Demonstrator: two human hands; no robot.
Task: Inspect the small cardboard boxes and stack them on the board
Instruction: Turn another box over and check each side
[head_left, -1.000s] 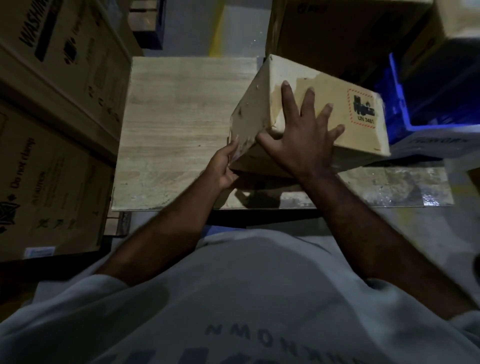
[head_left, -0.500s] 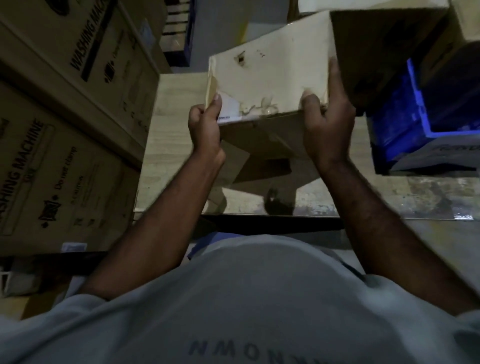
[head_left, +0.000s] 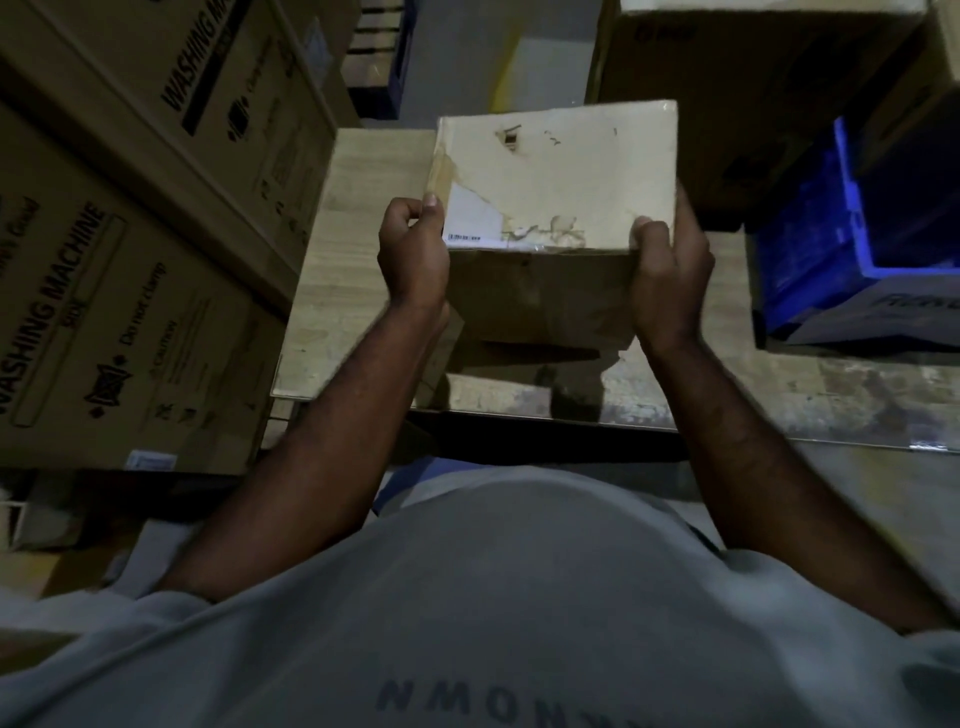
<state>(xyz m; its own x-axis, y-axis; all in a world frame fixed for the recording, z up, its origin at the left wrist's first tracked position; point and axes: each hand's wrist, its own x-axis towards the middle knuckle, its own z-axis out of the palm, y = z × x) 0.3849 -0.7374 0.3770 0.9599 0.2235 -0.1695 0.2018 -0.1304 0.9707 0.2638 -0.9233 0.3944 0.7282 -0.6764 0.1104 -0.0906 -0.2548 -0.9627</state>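
Fingers (head_left: 402, 213) of my left hand (head_left: 413, 260) and right hand (head_left: 670, 280) grip opposite sides of the small cardboard box (head_left: 558, 176), held up over the wooden board (head_left: 358, 249). Washing-machine cartons (head_left: 104, 270) stand at my left, a blue crate (head_left: 831, 244) at my right.

Board: a pale wood-grain board (head_left: 363, 218) lies flat just ahead of you.
Near edge: glossy and scuffed, catching the light.
Right end: a blue crate (head_left: 810, 249) sits on it.
Left side: tall washing-machine cartons (head_left: 104, 291) stand just beside its edge.
Floor: grey floor (head_left: 545, 67) shows beyond the far edge.
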